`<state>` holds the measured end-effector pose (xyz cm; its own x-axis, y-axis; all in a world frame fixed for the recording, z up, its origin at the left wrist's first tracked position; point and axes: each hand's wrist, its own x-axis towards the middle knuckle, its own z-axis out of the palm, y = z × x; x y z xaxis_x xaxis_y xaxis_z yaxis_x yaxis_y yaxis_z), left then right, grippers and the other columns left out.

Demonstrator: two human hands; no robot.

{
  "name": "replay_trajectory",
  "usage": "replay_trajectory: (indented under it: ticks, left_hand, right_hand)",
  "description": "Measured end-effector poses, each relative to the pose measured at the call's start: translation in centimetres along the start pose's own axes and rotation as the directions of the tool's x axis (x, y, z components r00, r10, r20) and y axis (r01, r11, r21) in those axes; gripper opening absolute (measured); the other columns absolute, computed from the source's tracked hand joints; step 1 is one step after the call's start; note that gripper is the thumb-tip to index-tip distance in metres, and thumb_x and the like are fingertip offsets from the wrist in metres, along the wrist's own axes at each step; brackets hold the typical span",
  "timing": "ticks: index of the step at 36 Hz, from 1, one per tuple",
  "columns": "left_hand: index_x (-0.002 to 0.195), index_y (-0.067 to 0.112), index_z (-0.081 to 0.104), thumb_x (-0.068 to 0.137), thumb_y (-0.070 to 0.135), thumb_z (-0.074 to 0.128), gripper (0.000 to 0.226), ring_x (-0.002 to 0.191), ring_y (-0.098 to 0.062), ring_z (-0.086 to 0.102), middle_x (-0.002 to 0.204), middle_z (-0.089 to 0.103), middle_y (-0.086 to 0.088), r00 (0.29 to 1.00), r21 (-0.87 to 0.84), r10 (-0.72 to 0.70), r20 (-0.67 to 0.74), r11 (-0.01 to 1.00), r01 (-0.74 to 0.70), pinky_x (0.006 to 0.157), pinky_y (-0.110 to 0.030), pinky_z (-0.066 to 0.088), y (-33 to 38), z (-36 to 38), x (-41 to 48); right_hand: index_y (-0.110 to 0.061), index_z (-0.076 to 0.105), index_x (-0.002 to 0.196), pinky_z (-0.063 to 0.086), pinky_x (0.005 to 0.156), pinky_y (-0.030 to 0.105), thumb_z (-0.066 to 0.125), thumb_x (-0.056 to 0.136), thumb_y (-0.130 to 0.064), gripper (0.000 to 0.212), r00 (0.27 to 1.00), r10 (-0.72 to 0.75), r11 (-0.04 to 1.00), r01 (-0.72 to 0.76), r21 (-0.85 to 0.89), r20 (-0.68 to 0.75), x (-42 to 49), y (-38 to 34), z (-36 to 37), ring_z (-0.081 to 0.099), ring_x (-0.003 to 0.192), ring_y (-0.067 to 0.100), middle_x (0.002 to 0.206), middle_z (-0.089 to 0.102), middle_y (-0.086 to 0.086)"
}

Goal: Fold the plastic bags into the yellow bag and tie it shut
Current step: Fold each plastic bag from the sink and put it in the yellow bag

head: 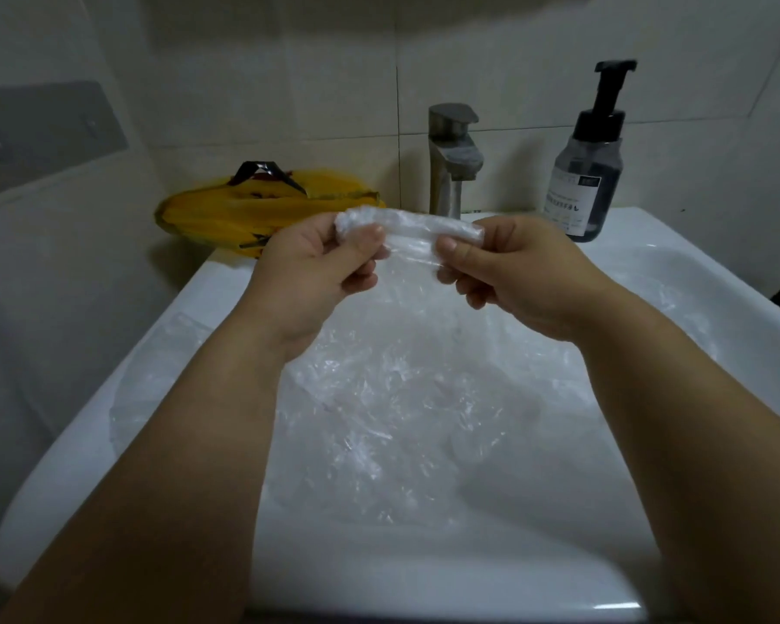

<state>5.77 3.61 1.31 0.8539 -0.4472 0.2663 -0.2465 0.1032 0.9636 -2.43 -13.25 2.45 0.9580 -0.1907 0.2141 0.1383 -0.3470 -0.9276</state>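
- Our left hand (316, 258) and right hand (509, 268) are both up at the centre of the frame. Each pinches one end of a clear plastic bag (417, 229) between thumb and curled fingers. The bag is gathered into a narrow roll that runs left to right between the hands, and a loose tail of film hangs below it.
- The yellow bag (262, 209) lies above and left of centre in the frame, beyond the left hand, at the back left corner of the sink (649, 245). It lies flat and crumpled, its long axis also left to right, with dark handles standing up on top.
- We judge the left hand the nearer one to it (the roll's left end overlaps the yellow bag's right tip in the frame). The roll would have to travel up and left to reach it.
- More clear plastic (401, 398) lies crumpled in the basin below the hands.
- Hard to make out: where the yellow bag's mouth is and whether it is open, and how many separate bags make up the film in the basin. The yellow bag's right end is partly hidden behind the roll.
- A tap (451, 159) and a pump bottle (588, 173) stand at the upper right.
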Motion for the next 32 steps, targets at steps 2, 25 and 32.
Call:
replay_trajectory:
  ticks: [2, 25, 32]
  left_hand:
    - [0.083, 0.018, 0.066, 0.093, 0.016, 0.058, 0.013, 0.061, 0.001, 0.056, 0.065, 0.063, 0.009, 0.999, -0.059, -0.013, -0.035, 0.998, 0.011, 0.064, -0.016, 0.052, 0.0, 0.1, 0.1]
    - [0.109, 0.013, 0.064, 0.068, 0.06, 0.061, 0.062, 0.09, -0.018, 0.068, 0.098, 0.072, -0.004, 0.949, -0.093, -0.198, 0.247, 0.97, 0.227, 0.084, -0.033, 0.055, -0.4, 2.8, -0.7]
    - [0.11, 0.02, 0.069, 0.101, 0.043, 0.036, 0.041, 0.105, -0.019, 0.066, 0.114, 0.071, -0.007, 0.945, -0.086, -0.237, 0.227, 0.961, 0.262, 0.086, -0.03, 0.052, -0.7, 2.8, -0.6]
  right_hand:
    - [-0.005, 0.067, 0.091, 0.049, 0.056, 0.018, 0.057, 0.093, -0.018, 0.017, 0.998, 0.035, 0.997, -0.038, 0.066, 0.053, -0.1, -0.2, -0.1, 0.056, 0.055, 0.005, 0.063, 0.067, -0.004]
    - [0.007, 0.06, 0.095, 0.039, 0.054, 0.023, 0.052, 0.096, -0.018, 0.027, 0.98, 0.063, 0.993, -0.081, 0.088, 0.188, -0.1, -0.1, 2.8, 0.048, 0.055, 0.009, 0.071, 0.057, 0.006]
    - [-0.01, 0.062, 0.092, 0.042, 0.056, 0.022, 0.057, 0.092, -0.02, 0.011, 0.922, 0.139, 0.976, -0.189, 0.107, 0.36, -0.2, -0.3, 2.1, 0.051, 0.064, 0.012, 0.082, 0.058, 0.01]
